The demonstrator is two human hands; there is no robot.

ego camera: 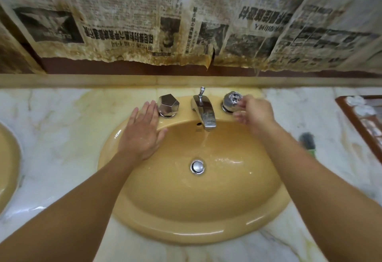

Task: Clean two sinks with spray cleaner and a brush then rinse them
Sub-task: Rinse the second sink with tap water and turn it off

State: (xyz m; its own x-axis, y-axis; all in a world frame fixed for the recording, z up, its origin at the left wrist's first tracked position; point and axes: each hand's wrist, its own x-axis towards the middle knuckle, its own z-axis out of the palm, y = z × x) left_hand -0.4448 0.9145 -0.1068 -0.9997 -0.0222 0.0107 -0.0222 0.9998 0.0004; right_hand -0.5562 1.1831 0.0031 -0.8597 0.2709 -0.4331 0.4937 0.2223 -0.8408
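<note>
A yellow oval sink (186, 230) fills the middle of the view, set in a marble counter. Water runs from its chrome spout (204, 114) down toward the round drain plug (197, 166). My left hand (144, 131) lies flat, fingers straight, on the sink's back left rim beside the left chrome knob (168, 105). My right hand (253, 114) is at the right chrome knob (231, 101), its fingers curled against the knob's right side. A brush (308, 142) with dark bristles and a green handle lies on the counter to the right of the sink.
The rim of a second yellow sink (8, 168) shows at the left edge. A wooden-framed tray (359, 121) stands at the right edge. Stained newspaper sheets (186, 19) hang on the wall above the counter's back ledge.
</note>
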